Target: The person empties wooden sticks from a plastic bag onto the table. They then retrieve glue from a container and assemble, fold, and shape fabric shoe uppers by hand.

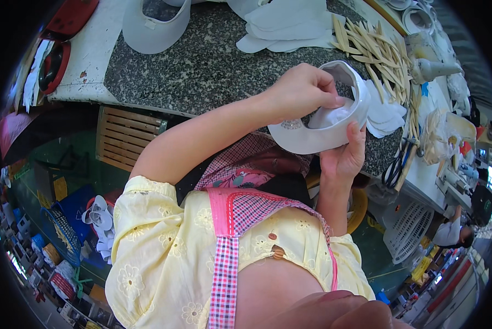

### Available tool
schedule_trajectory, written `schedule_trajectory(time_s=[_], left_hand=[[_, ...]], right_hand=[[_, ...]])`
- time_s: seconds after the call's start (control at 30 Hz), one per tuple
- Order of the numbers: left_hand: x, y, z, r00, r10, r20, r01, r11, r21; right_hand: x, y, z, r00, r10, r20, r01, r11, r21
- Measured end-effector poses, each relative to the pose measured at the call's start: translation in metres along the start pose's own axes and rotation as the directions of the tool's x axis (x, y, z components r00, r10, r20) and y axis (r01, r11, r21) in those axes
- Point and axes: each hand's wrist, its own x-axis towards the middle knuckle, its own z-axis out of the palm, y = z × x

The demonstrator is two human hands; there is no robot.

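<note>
A white shoe point(311, 140) with a sparkling ornament near its toe is tilted at the bench's near edge. My right hand point(342, 156) is closed on its outer side, thumb up along the wall. Reaching across from the left, my left hand point(306, 90) has its fingertips pinched inside the shoe's opening, on a white insole point(339, 114). The fingers hide part of that insole. White insole-shaped pieces point(384, 112) lie just right of the shoe, and more white cut pieces point(290, 27) are stacked beyond it.
Tan tapered strips point(380, 52) lie heaped at the far right of the speckled bench top point(185, 77). Dark-handled scissors point(397, 164) lie at its right edge. Another white shoe point(155, 33) stands at the far left. A slatted wooden crate point(126, 137) is below the bench.
</note>
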Motion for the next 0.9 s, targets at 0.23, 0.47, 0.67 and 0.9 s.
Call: schedule_trajectory(time_s=[0.23, 0.47, 0.67, 0.9], left_hand=[[0.001, 0.010, 0.006, 0.851, 0.510, -0.126, -0.356, 0.737, 0.575], [-0.025, -0.016, 0.024, 0.602, 0.772, -0.205, -0.553, 0.588, 0.591], [-0.029, -0.004, 0.013, 0.838, 0.485, -0.249, -0.397, 0.856, 0.330], [-0.014, 0.007, -0.014, 0.676, 0.490, 0.550, -0.724, 0.582, 0.372]], right_hand=[[0.003, 0.006, 0.010, 0.996, -0.005, -0.094, 0.024, 0.979, 0.204], [0.000, 0.024, 0.001, 0.994, -0.058, -0.098, 0.084, 0.952, 0.293], [0.001, 0.016, -0.032, 0.954, -0.301, 0.011, 0.301, 0.953, -0.033], [0.013, -0.045, -0.007, 0.409, -0.314, 0.857, 0.815, -0.297, -0.498]])
